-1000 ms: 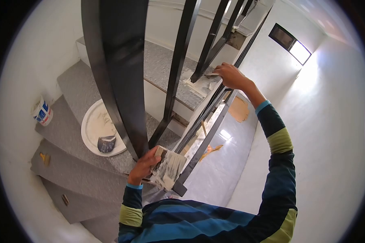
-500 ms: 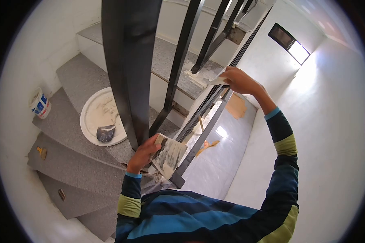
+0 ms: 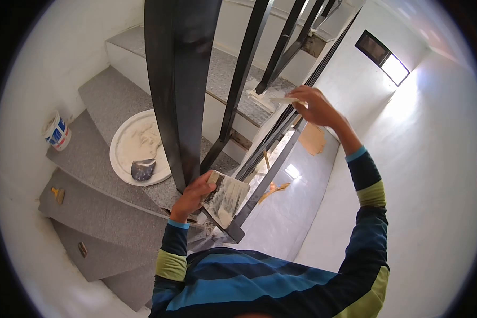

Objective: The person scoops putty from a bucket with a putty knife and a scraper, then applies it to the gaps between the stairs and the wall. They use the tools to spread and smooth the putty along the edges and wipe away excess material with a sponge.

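Observation:
My left hand point(image 3: 192, 197) is closed on one edge of a square, flat putty board point(image 3: 229, 199), whose face is smeared with pale putty and dark marks. It sits low beside the foot of a thick black railing post point(image 3: 183, 85). Farther out, my right hand point(image 3: 319, 107) pinches a thin, pale scraper point(image 3: 285, 99), its blade pointing left. The blade is near a whitish putty patch point(image 3: 259, 98) around the foot of a black baluster point(image 3: 270, 74) on a grey step.
A round white tray point(image 3: 115, 159) of putty with a dark scraper point(image 3: 143, 169) rests on the winding grey stairs point(image 3: 106, 206). A labelled tub point(image 3: 57, 132) and a yellow-handled tool point(image 3: 58, 195) lie left. Beyond the railing, a glossy floor point(image 3: 286, 212) lies far below.
My right hand has turned at the wrist, bringing the scraper nearly level and pointing left. The putty board has tilted slightly in my left hand. The whole view has shifted a little.

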Motion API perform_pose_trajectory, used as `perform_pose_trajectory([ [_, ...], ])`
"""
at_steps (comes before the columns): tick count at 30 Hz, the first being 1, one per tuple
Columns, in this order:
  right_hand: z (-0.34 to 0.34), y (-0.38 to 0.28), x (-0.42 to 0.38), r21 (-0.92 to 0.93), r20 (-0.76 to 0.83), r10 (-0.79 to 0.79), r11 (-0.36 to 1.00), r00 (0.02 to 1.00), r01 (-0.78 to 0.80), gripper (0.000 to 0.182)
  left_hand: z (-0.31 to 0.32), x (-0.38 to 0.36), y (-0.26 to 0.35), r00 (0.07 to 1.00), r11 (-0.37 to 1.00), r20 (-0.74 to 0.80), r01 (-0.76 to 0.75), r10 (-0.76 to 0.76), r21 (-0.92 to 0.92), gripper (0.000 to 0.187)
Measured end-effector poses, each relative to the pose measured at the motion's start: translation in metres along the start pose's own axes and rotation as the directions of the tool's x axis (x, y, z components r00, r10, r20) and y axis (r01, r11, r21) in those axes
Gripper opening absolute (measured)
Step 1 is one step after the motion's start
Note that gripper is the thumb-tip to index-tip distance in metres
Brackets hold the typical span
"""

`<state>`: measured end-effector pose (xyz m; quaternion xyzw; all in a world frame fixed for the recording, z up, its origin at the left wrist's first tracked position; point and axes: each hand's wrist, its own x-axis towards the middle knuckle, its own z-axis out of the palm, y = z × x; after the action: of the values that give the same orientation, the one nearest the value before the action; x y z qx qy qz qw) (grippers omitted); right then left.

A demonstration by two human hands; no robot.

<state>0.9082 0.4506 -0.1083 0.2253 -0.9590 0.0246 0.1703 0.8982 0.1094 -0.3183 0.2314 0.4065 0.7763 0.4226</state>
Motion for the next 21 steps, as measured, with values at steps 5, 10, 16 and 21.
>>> perform_pose_trajectory([
  [5, 0.026, -0.017, -0.018, -0.084, -0.176, -0.052, 0.996, 0.983, 0.037, 0.034, 0.001, 0.000, 0.000, 0.999, 1.000, -0.039, 0.011, -0.009, 0.030, 0.052],
  [10, 0.035, -0.029, -0.037, -0.460, 0.003, 0.062, 0.886, 0.998, -0.053, 0.033, -0.001, 0.000, -0.003, 0.998, 0.998, -0.057, 0.015, -0.012, 0.053, 0.051],
  [16, -0.003, -0.020, -0.013, -0.355, -0.081, -0.032, 0.935, 0.996, 0.001, 0.027, -0.004, 0.002, -0.003, 1.000, 0.998, -0.025, 0.008, -0.007, 0.070, 0.053],
  [21, 0.014, -0.010, 0.033, -0.221, -0.061, -0.124, 0.969, 0.990, 0.108, 0.037, -0.004, 0.002, -0.002, 1.000, 0.998, 0.015, 0.020, -0.020, 0.055, 0.053],
])
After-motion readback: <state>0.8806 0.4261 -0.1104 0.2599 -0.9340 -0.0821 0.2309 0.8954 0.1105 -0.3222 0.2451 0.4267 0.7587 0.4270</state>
